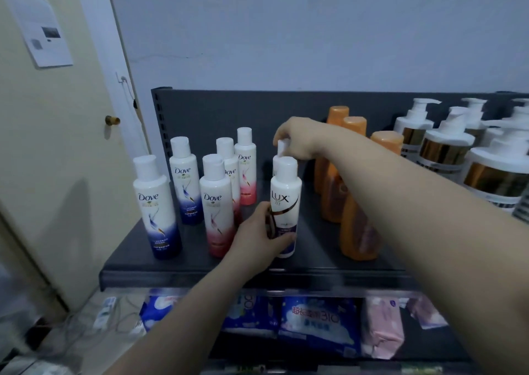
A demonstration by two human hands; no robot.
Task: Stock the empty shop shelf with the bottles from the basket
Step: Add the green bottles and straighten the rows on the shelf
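Holds the front Lux bottle point(284, 202) upright near the front edge of the shelf point(315, 260), with the left hand point(257, 234) wrapped round the lower body. A closed grip, set low, probably to keep the base flat and the label facing out while seating it. Pinches the cap of a second white bottle point(282, 147) directly behind, at 12 o'clock from the first, with the right hand point(296, 139) coming down from above. Grip closed on the cap from the top, likely for want of finger room lower down in so tight a gap. Cannot tell about full contact of either base with the shelf. Seems to be building a new file front to back, in line with the neighbours. At 9 o'clock, Dove bottles point(216, 205) in blue and pink, upright, labels forward, the nearest pink one just beside the left hand. At 3 o'clock, orange bottles point(355, 231) in a file; further off at 2 o'clock, white pump bottles point(446, 148). At 6 o'clock, under the shelf, soft packets point(317, 320) on a lower tier. Risks nudging the nearest pink Dove bottle on drawing the left hand back.
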